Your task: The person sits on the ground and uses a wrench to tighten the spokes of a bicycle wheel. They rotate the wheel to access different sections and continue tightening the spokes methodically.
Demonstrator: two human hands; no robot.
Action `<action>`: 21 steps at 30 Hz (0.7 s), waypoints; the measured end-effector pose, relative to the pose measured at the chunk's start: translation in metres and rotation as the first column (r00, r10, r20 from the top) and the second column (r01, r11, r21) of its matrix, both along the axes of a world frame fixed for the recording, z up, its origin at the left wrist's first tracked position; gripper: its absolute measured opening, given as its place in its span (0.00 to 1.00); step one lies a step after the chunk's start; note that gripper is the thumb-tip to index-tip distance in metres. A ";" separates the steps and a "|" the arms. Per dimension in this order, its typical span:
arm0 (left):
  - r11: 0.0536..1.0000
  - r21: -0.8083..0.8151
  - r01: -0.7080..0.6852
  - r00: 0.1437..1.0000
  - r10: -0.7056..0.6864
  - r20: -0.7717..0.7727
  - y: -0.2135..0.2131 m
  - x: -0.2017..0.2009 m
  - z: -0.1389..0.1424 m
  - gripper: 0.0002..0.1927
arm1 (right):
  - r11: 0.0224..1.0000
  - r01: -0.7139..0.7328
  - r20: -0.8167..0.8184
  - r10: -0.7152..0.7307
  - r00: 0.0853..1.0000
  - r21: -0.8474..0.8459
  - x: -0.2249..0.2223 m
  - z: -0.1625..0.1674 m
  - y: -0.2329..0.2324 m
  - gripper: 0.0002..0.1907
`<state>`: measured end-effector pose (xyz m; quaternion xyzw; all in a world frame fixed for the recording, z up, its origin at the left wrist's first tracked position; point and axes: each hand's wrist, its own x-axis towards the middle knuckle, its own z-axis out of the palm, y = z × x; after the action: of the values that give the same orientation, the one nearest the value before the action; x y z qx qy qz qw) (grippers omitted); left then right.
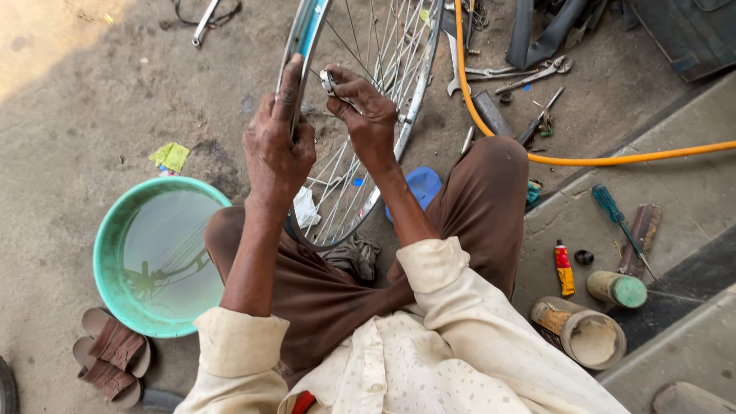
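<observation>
Steel wheel rim (307, 31) stands upright, running toward upper frame; left hand (277, 146) clamps its edge, right hand (366, 107) beside it, fingers (341, 77) pinching a small metal tool (328, 81) at the spokes (368, 46).

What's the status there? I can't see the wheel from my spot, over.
Left hand gripping the wheel rim. Right hand pinching a small metal tool at the spokes. Green water basin beside left knee, clear of the hands.

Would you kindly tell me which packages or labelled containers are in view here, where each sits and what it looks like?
Small tube: on the ledge at right, upright in the picture, yellow and red.
Open can: lying on its side below the tube, tan, with a worn orange label.
Cylinder: beside the tube, lying down, tan with a green end.
No signs or screens.
</observation>
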<state>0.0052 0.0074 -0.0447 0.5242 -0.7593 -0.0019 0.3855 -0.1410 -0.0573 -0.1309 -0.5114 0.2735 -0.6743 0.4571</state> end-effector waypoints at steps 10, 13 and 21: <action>0.999 0.020 -0.037 0.999 0.037 0.011 -0.018 0.005 -0.007 0.47 | 0.848 -0.497 0.229 0.529 0.817 -0.185 -0.016 0.035 -0.046 0.09; 0.999 0.029 -0.033 0.999 0.032 0.026 -0.020 0.010 -0.007 0.47 | 0.771 -0.627 0.240 0.633 0.736 -0.109 -0.022 0.043 -0.049 0.17; 1.000 0.002 -0.002 1.000 0.002 0.019 -0.024 0.016 -0.004 0.48 | 0.757 -0.653 -0.106 0.647 0.755 -0.022 -0.033 0.061 -0.072 0.11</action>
<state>0.0208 -0.0166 -0.0486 0.5255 -0.7623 0.0026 0.3777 -0.1742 -0.1292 -0.0700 -0.6177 0.0802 -0.4571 0.6349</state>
